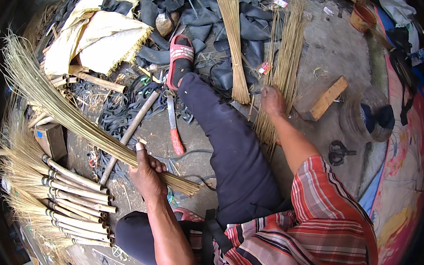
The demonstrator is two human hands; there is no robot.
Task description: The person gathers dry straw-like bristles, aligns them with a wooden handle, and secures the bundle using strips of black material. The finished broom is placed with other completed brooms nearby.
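My left hand point(147, 172) is closed around a long bundle of thin dry broom stalks point(77, 116). The bundle slants from the upper left, where its wispy ends fan out, down to its cut butt ends below my fist. My right hand point(273, 101) has its fingers curled onto a loose pile of similar stalks point(292, 52) lying on the ground to my right; its fingertips are partly hidden. Beyond that hand lies a tied sheaf of stalks point(232, 31). A knife with a red handle point(176, 140) rests left of my outstretched leg.
Finished brooms with pale bamboo handles point(81, 200) lie stacked at the left. Black rubber strips point(156, 105) and a pale sack point(102, 37) spread ahead. At the right are a wooden block point(328, 98), black scissors point(339, 152) and a brown bowl point(362, 17).
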